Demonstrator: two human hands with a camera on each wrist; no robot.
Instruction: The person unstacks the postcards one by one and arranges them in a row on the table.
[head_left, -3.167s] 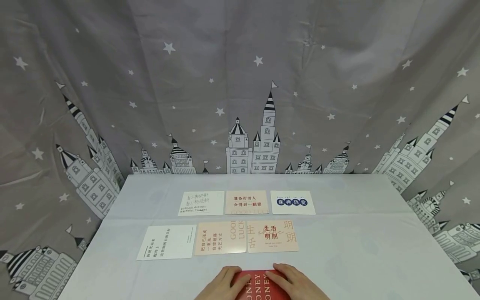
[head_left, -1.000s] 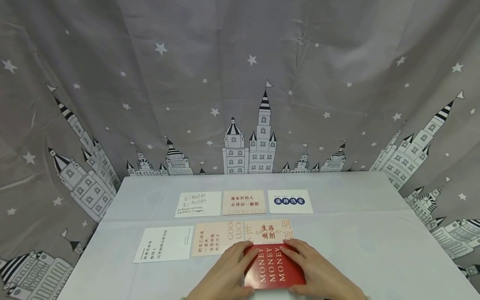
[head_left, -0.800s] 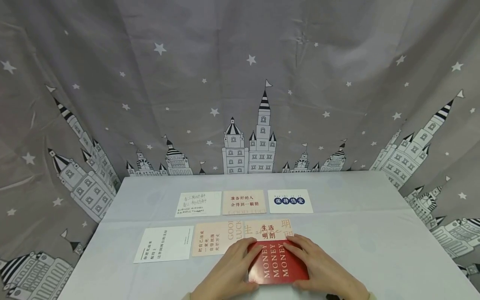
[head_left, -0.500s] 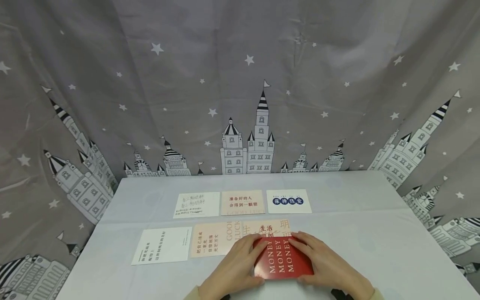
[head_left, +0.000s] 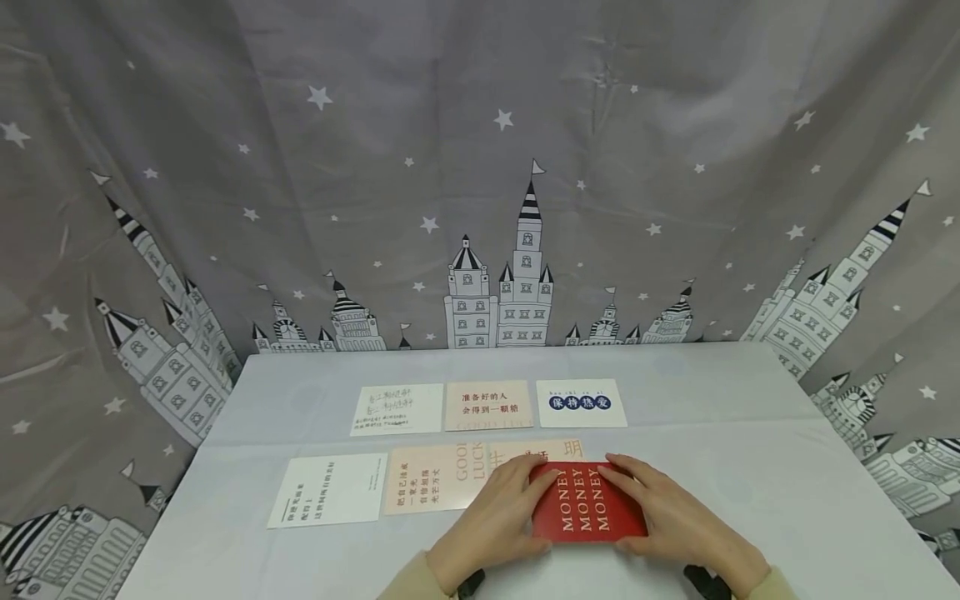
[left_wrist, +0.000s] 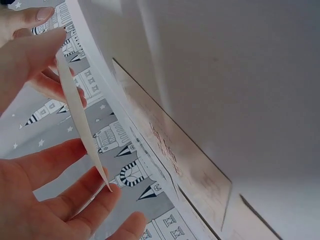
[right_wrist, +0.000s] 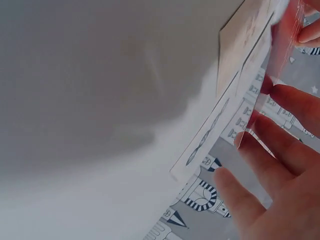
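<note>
A red card (head_left: 588,504), printed with the word MONEY in three pale lines, is held between both hands over the white table. My left hand (head_left: 502,517) grips its left end, fingers at the far edge and thumb at the near one. My right hand (head_left: 670,517) holds the right end the same way. Both wrist views show the card raised off the table; in the left wrist view it appears as a thin pale edge (left_wrist: 77,110). Behind it, a beige card (head_left: 573,448) with large orange characters lies partly hidden.
A beige GOOD LUCK card (head_left: 442,475) and a white card (head_left: 327,490) lie left in the front row. In the back row are a white handwritten card (head_left: 397,409), a beige card (head_left: 489,406) and a blue-dotted card (head_left: 581,404). A grey castle-print curtain (head_left: 375,100) stands behind.
Both hands have carried the red card from the near edge of the view forward and to the right. It now covers more of the beige card behind. The cards on the table have stayed put.
</note>
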